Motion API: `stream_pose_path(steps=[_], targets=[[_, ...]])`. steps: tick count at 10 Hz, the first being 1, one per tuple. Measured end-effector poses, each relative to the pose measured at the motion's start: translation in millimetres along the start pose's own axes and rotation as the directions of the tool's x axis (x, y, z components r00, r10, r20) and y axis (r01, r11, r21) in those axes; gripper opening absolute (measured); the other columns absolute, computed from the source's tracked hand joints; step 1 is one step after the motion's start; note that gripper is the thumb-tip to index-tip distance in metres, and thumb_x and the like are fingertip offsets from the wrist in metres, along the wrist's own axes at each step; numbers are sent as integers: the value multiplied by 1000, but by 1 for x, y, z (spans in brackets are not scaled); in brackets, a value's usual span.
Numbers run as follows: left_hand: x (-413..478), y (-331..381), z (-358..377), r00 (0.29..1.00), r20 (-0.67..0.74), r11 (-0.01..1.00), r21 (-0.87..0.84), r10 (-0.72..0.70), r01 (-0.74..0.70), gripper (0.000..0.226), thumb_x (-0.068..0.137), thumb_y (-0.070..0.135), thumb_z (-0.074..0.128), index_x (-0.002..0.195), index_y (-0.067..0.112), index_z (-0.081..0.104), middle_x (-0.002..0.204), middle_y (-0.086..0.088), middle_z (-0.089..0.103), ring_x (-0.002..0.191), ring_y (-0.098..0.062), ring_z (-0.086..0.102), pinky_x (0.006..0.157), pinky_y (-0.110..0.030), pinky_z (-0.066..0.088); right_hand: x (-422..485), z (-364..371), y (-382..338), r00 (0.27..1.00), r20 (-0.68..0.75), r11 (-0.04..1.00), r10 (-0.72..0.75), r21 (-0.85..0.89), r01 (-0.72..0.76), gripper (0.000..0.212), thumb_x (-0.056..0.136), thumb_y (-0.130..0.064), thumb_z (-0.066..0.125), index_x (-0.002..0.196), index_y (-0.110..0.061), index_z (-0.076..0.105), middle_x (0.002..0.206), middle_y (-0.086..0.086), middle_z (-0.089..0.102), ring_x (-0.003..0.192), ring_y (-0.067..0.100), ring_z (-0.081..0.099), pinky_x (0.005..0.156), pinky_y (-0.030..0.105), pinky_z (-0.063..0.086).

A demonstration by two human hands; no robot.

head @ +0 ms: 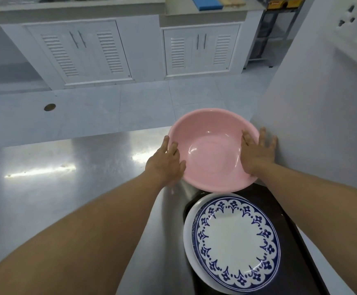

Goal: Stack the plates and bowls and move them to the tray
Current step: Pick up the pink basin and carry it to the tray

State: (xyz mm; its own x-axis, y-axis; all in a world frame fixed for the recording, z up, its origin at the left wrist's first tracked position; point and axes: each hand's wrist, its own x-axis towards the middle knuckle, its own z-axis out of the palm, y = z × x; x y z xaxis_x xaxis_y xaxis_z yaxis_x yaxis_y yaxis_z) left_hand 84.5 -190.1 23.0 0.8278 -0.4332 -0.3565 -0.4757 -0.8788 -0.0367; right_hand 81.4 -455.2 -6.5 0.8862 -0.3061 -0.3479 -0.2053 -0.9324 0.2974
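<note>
Between both hands sits the pink bowl, gripped at opposite rims: left hand clamped on the near-left rim with thumb inside the lip, right hand on the right rim, thumb inside, fingers spread down the outer wall. Both hands are grasping the bowl, neither is free. Bowl looks lifted or just skimming the steel counter; can't tell if its base still touches. Just below the grip, toward the person, the blue-patterned plate lies on a plain white plate, both on the dark tray. White wall is right up against the right-hand fingers.

Step, as I judge it: carry the bowl back onto the plate stack. To do it well: keep the rim level, draw it straight toward the body, keep knuckles off the wall, centre it over the patterned plate before lowering, set it flat, then let go with both hands together. An off-centre drop could slide on the glazed plate.
</note>
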Motion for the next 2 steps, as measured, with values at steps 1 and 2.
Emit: stream_pose_path(steps=[1, 2], targets=[[-5, -7, -5, 998, 57, 999, -40, 37, -34, 56, 107, 36, 18, 150, 2, 29, 163, -14, 10, 152, -36, -9, 123, -45, 14, -5, -2, 1, 999, 26, 999, -19, 40, 18, 71, 98, -12, 30, 159, -15, -6, 166, -7, -18, 149, 40, -22, 116, 69, -4], [-13, -18, -9, 998, -5, 991, -120, 55, -55, 54, 106, 38, 22, 148, 5, 30, 165, -12, 7, 152, -28, 3, 120, -42, 20, -17, -11, 1, 1000, -6, 991, 9, 133, -8, 70, 99, -22, 35, 160, -16, -1, 167, -6, -16, 151, 36, -19, 115, 70, -3]])
